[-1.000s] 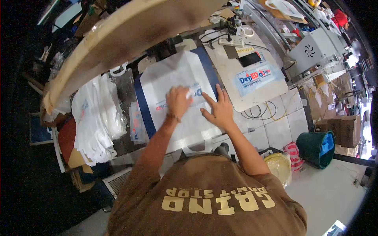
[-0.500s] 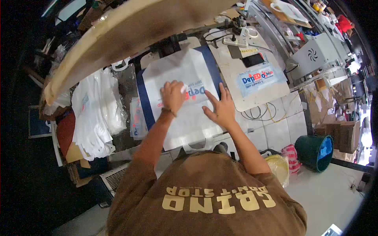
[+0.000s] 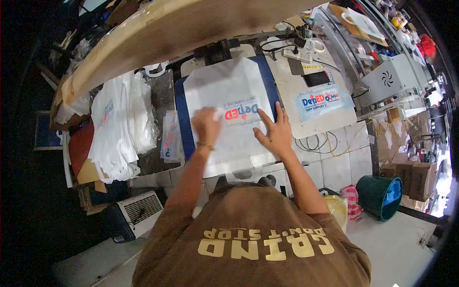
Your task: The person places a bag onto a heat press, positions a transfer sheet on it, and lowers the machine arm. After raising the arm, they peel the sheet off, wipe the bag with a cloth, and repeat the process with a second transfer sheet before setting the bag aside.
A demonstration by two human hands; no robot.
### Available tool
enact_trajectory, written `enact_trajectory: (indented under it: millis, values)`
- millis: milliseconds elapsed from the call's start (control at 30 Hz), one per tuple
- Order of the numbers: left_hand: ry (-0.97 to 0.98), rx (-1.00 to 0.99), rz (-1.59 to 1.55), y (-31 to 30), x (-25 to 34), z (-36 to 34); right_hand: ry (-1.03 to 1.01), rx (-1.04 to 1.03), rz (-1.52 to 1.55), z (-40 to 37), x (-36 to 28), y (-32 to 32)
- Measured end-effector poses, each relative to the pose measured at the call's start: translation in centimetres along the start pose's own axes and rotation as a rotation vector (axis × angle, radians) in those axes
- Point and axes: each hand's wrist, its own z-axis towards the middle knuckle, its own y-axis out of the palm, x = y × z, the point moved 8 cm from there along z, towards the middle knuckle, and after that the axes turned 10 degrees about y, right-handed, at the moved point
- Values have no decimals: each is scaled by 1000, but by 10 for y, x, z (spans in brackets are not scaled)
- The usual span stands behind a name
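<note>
A white bag (image 3: pixel 224 88) with a red and blue "DepED" print lies flat on a dark blue pad (image 3: pixel 269 79). My left hand (image 3: pixel 206 125) is over the bag's left part, beside the print; it is blurred, and a bit of white shows at its fingers, too unclear to name. Spread fingers of my right hand (image 3: pixel 275 131) rest on the bag's right edge and the pad, holding nothing. Printed film sheets (image 3: pixel 170 136) lie left of the pad.
White bags (image 3: pixel 112 129) are piled at the left. On the right board (image 3: pixel 306 126) are a phone (image 3: pixel 316 78), a printed transfer (image 3: pixel 325 101) and a power strip (image 3: pixel 297 55). A large curved brown edge (image 3: pixel 158 43) overhangs the top. A green bin (image 3: pixel 380 198) stands lower right.
My left hand has slid left off the print, uncovering its red letters. My right hand stays at the bag's right edge. The view has shifted slightly.
</note>
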Motion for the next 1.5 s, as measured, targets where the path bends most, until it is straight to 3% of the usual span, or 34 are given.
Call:
enact_trajectory:
  millis: [33, 133, 200, 267, 333, 433, 500, 567, 667, 700, 733, 767, 800, 833, 867, 900, 1033, 1100, 1233, 1267, 1333, 1367, 1467, 1500]
  values:
    - [28, -33, 187, -7, -29, -4, -5, 8, -6, 0, 0, 0]
    - [-60, -26, 190, -25, -37, -5, -5, 11, -17, -1, -2, -3]
    - [-87, -148, 86, -7, 11, -6, -1, 6, -17, -1, -3, -4]
    - [125, 29, 19, -15, 59, -15, 7, 6, -23, 0, -2, -4]
    - [-4, -95, 23, -5, 22, -28, -3, 9, 7, -1, -1, -5]
    - [0, 12, 121, -18, -58, -51, -28, 15, -18, -1, 2, 1]
    - [-104, -205, 264, -22, -42, -29, -18, 12, -48, -1, 5, 2]
    - [-22, -57, 136, -10, 9, -8, -17, 5, -48, -1, 8, 2]
    - [122, -112, 48, 14, 73, 15, -11, 35, -19, -4, 9, -1]
    - [119, -168, -66, 25, 60, 16, -6, 9, -33, -4, 9, -1]
    - [117, -120, -26, 22, 47, 15, -1, -17, -43, -3, 8, -1]
    - [159, 53, 66, 17, 25, 3, -21, 7, -52, -4, 7, -2]
    - [79, 63, 11, 22, -16, -7, -34, 29, -62, -5, 8, -2]
    - [109, 16, -6, -4, -18, 0, -1, 62, -88, -5, 12, -5]
    - [15, -127, 72, -13, -22, 6, -7, 40, -59, -6, 10, -6]
    - [-60, -104, 102, -19, -15, 8, -13, 19, -26, -6, 8, -6]
    - [51, -34, 16, 5, 50, 12, 19, 31, -10, -7, 11, -8]
    - [188, -98, -142, 26, 71, 9, -16, 7, 27, -9, 11, -2]
    - [34, -195, 15, 23, 11, 6, -9, -14, 55, -11, 13, 1]
    - [109, -50, 46, 25, -14, 1, 24, 9, 50, -10, 16, -4]
    - [90, -288, 100, 29, -43, -6, 17, -115, 158, -12, 19, 2]
    - [131, -302, 85, 37, -35, -5, -24, 40, 280, -15, 21, -7]
    - [303, -294, -55, 51, 17, -4, 168, 150, 405, -29, 52, -22]
    - [320, -396, -310, 63, 44, -1, 244, 229, 383, -44, 67, -31]
